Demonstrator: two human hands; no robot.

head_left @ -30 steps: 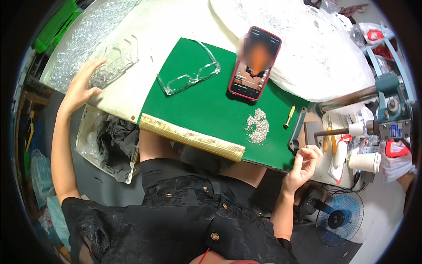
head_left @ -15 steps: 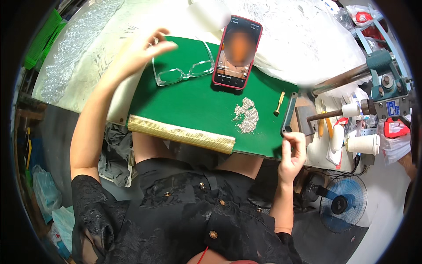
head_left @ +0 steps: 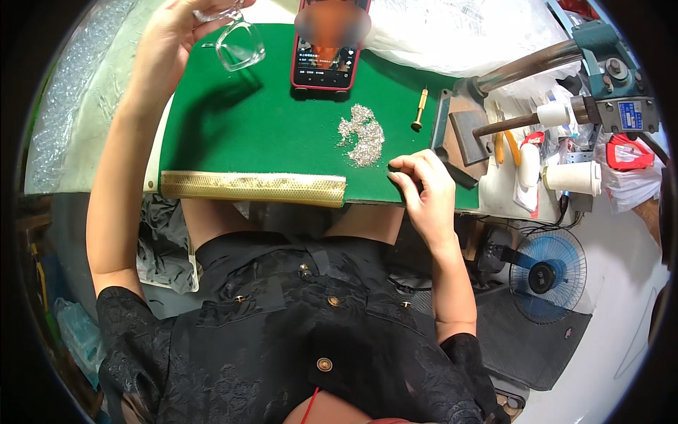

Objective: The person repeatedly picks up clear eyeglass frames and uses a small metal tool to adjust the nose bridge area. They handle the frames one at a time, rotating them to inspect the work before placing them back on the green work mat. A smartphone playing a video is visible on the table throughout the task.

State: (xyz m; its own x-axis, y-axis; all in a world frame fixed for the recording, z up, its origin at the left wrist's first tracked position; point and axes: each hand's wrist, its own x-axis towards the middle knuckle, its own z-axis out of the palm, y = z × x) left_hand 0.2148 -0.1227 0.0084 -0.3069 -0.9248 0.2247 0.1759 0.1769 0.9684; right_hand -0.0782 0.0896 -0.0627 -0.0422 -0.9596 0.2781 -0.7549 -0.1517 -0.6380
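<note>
My left hand (head_left: 175,27) is raised over the far left of the green mat (head_left: 282,134), closed on a pair of clear-framed eyeglasses (head_left: 240,44). One lens hangs below my fingers; the rest is partly cut off by the top edge. At the mat's near right, my right hand (head_left: 427,189) rests with thumb and fingers curled together. Something small and dark shows at its fingertips, too small to name. Just beyond it lies a loose heap of tiny silvery pieces (head_left: 367,145). A small brass-handled screwdriver (head_left: 420,109) lies farther right.
A red-cased phone (head_left: 321,79) stands at the far middle. Gold patterned material (head_left: 254,187) edges the mat's front. At right are a bench press (head_left: 530,67), a dark metal block (head_left: 471,138), orange-handled pliers (head_left: 507,148) and a white cup (head_left: 573,178). A fan (head_left: 544,275) stands below.
My left hand has taken hold of the eyeglasses and lifted them off the mat. My right hand has moved left toward the silvery heap. The whole view has shifted.
</note>
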